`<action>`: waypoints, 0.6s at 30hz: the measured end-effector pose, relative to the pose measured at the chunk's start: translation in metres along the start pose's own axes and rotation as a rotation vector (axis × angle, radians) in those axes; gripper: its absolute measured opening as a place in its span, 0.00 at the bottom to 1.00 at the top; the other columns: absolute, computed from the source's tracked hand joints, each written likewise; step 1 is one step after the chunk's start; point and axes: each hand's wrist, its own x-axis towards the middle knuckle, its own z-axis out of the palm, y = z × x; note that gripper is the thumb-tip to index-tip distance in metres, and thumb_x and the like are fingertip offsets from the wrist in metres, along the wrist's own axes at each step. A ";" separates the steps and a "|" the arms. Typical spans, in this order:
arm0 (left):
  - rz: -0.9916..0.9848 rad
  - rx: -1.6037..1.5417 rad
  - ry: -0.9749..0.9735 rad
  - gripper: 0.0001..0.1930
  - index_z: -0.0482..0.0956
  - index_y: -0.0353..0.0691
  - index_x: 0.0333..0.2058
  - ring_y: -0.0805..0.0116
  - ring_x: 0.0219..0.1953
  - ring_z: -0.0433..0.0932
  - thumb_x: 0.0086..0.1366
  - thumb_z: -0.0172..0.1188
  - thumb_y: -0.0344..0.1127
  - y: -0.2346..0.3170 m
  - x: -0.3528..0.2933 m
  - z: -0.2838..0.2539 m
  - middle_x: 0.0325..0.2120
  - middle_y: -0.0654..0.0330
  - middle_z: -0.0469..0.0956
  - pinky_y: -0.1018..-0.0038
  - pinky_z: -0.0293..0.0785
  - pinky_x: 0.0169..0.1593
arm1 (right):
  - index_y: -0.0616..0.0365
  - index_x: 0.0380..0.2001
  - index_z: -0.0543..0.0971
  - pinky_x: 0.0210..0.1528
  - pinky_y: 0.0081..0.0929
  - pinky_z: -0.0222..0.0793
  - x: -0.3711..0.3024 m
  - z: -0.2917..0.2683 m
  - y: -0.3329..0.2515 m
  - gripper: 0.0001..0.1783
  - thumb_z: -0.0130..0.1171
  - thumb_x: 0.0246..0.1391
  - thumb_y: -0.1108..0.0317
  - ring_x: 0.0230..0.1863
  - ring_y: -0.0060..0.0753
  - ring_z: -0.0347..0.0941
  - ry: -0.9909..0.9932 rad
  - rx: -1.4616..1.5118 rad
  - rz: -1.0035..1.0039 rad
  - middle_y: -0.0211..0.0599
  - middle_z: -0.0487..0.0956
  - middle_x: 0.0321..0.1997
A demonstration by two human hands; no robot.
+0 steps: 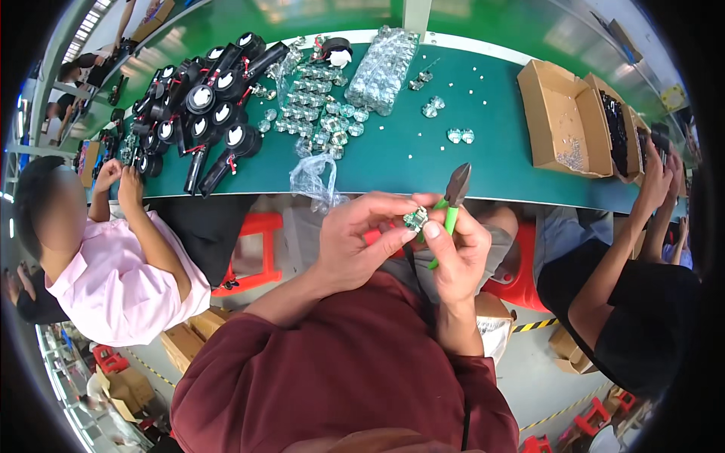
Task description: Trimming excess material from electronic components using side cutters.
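Note:
In front of my chest, over the table's near edge, my left hand (359, 238) pinches a small green circuit board (415, 219) between thumb and fingertips. My right hand (459, 253) is closed around cutting pliers (458, 186) with green handles, their dark jaws pointing up and away from me. The right thumb reaches close to the board's right side; whether it touches cannot be told. Beyond my hands, rows of similar small boards (306, 102) lie on the green table. A pair of boards (461, 136) sits apart, further right.
Black handheld housings with round heads (200, 98) are piled at the left. A bubble-wrapped pack of boards (384, 68) and a crumpled clear bag (313, 177) lie mid-table. Cardboard boxes (559, 113) stand right. Co-workers sit on both sides, one in a pink shirt (128, 279).

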 end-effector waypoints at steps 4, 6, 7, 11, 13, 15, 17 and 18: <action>0.008 -0.025 0.004 0.15 0.77 0.31 0.50 0.74 0.40 0.81 0.65 0.61 0.18 0.001 -0.004 0.000 0.48 0.54 0.80 0.80 0.79 0.38 | 0.72 0.38 0.81 0.52 0.27 0.73 -0.005 0.003 -0.001 0.06 0.58 0.59 0.82 0.47 0.30 0.77 -0.004 -0.019 -0.005 0.46 0.80 0.50; 0.022 -0.014 -0.015 0.15 0.77 0.31 0.50 0.74 0.40 0.81 0.65 0.61 0.18 -0.002 -0.006 0.001 0.48 0.53 0.80 0.79 0.79 0.39 | 0.71 0.38 0.81 0.52 0.28 0.72 -0.008 0.001 -0.002 0.06 0.58 0.58 0.81 0.47 0.30 0.77 0.002 -0.013 -0.023 0.46 0.80 0.50; 0.021 -0.014 -0.016 0.15 0.77 0.31 0.50 0.74 0.40 0.81 0.65 0.61 0.18 -0.002 -0.005 0.002 0.48 0.53 0.80 0.79 0.79 0.39 | 0.71 0.38 0.81 0.52 0.28 0.72 -0.008 0.000 -0.002 0.06 0.58 0.58 0.81 0.47 0.30 0.77 0.005 -0.013 -0.023 0.46 0.80 0.50; -0.028 -0.044 -0.006 0.15 0.77 0.31 0.50 0.70 0.45 0.80 0.64 0.63 0.18 0.003 -0.006 0.001 0.48 0.51 0.79 0.75 0.78 0.45 | 0.71 0.37 0.81 0.53 0.29 0.72 -0.008 -0.005 -0.003 0.06 0.58 0.58 0.81 0.47 0.31 0.77 0.025 -0.056 -0.030 0.46 0.80 0.50; -0.062 -0.044 0.001 0.16 0.76 0.30 0.49 0.66 0.49 0.79 0.63 0.64 0.18 0.003 -0.006 0.000 0.48 0.50 0.78 0.72 0.78 0.51 | 0.70 0.37 0.81 0.53 0.29 0.71 -0.007 -0.006 -0.003 0.06 0.58 0.58 0.81 0.47 0.30 0.77 0.033 -0.091 -0.044 0.46 0.80 0.50; -0.043 -0.016 -0.023 0.16 0.76 0.31 0.47 0.67 0.47 0.80 0.61 0.65 0.16 0.000 -0.006 -0.003 0.46 0.51 0.78 0.73 0.79 0.48 | 0.70 0.37 0.81 0.51 0.27 0.72 -0.006 -0.004 -0.002 0.05 0.59 0.57 0.82 0.46 0.29 0.77 0.035 -0.061 -0.035 0.44 0.80 0.49; -0.008 -0.016 -0.017 0.16 0.77 0.31 0.48 0.70 0.43 0.80 0.61 0.65 0.17 -0.003 -0.005 -0.003 0.45 0.52 0.78 0.76 0.78 0.42 | 0.70 0.37 0.81 0.51 0.26 0.72 -0.006 -0.001 -0.002 0.05 0.60 0.57 0.82 0.46 0.28 0.77 0.034 -0.046 -0.029 0.43 0.80 0.48; 0.029 -0.017 -0.011 0.17 0.77 0.30 0.49 0.73 0.38 0.81 0.61 0.65 0.17 -0.003 -0.005 -0.003 0.44 0.54 0.79 0.80 0.78 0.37 | 0.70 0.37 0.81 0.49 0.26 0.73 -0.006 0.000 -0.003 0.05 0.60 0.57 0.82 0.46 0.27 0.77 0.034 -0.031 -0.016 0.43 0.80 0.49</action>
